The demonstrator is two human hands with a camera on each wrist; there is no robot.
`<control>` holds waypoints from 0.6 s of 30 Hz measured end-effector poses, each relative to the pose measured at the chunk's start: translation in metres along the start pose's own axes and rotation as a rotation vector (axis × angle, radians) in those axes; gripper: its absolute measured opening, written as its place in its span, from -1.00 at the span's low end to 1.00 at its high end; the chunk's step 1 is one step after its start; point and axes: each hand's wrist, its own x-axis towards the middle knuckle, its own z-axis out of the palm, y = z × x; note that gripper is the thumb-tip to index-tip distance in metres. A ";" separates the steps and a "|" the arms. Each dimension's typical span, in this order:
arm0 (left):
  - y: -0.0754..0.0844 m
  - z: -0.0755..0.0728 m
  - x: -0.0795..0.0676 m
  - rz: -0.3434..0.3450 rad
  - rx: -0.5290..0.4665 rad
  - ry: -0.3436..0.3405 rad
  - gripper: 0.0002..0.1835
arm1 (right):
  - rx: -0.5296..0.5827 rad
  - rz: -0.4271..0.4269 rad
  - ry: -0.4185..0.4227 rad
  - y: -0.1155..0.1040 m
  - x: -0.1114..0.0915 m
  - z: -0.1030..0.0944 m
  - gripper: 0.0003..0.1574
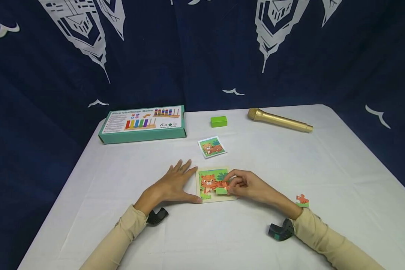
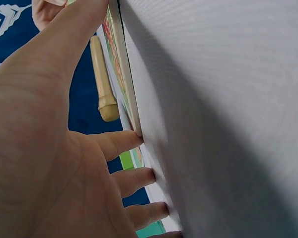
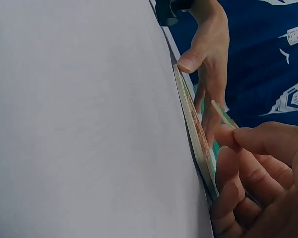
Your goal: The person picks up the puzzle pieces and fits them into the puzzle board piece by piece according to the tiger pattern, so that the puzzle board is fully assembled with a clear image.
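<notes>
A square wooden puzzle board point(image 1: 216, 201) with a tiger picture lies on the white table. Against its left side rests my left hand point(image 1: 174, 186), fingers spread, the thumb touching the lower left corner and the index finger the upper left. In the left wrist view those fingers point(image 2: 124, 144) look straight. My right hand point(image 1: 253, 186) pinches a puzzle piece point(image 1: 221, 191), green and red, between thumb and index finger over the board's lower right. The right wrist view shows this piece point(image 3: 223, 115) tilted and raised above the board point(image 3: 193, 126). Another puzzle piece point(image 1: 302, 200) lies near the right forearm.
Behind the board lies a small tiger picture card point(image 1: 212, 146), with a green block point(image 1: 218, 121) farther back. A Ring Challenge Game box point(image 1: 142, 125) occupies the back left, and a gold microphone point(image 1: 280, 120) the back right. A dark blue curtain point(image 1: 202, 56) hangs behind the table.
</notes>
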 end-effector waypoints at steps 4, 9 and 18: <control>0.000 0.000 0.000 0.002 0.004 0.001 0.21 | -0.021 0.028 0.006 -0.001 0.004 0.004 -0.71; 0.000 0.001 0.000 -0.001 0.008 0.000 0.21 | -0.056 0.055 0.008 -0.004 0.007 0.007 -0.70; 0.000 0.001 0.000 0.000 0.009 0.002 0.21 | -0.080 0.073 0.005 -0.005 0.008 0.010 -0.71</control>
